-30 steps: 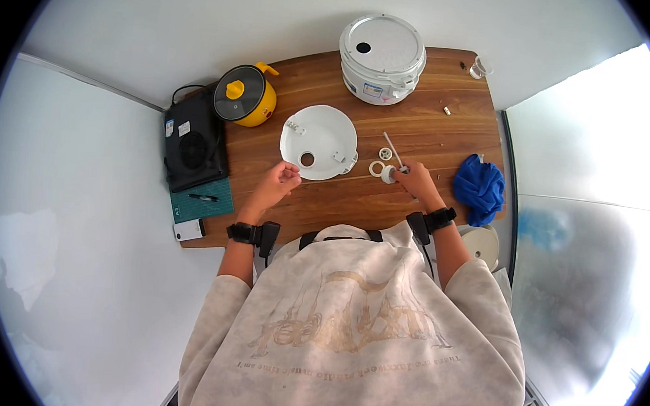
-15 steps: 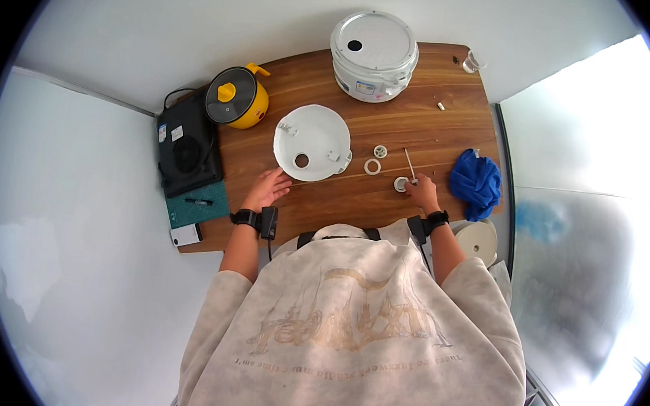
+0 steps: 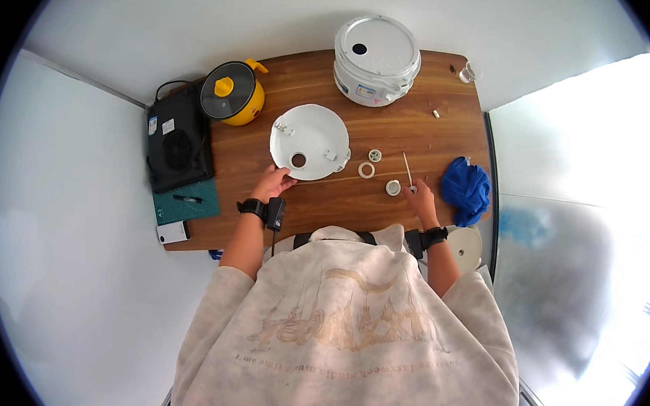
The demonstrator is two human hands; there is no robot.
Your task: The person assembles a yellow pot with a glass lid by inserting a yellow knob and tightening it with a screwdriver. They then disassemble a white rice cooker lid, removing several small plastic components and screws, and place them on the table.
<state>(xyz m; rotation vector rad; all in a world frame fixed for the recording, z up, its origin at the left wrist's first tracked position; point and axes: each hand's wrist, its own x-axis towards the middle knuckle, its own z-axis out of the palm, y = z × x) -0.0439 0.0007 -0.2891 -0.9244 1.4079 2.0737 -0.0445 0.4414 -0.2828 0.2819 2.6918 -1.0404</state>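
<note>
The right hand [image 3: 420,203] hid the near end of the thin white rod [image 3: 407,165]; a dark scrap [image 3: 453,69] was too small to identify.

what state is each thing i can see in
yellow pot, upright, lid on
white cooker, standing
white cover, lying, left hand at its rim
slim tool, in right hand
white ring, lying flat
spoked disc, lying flat
round part, lying loose
blue cloth, crumpled
pen, lying on green mat
</note>
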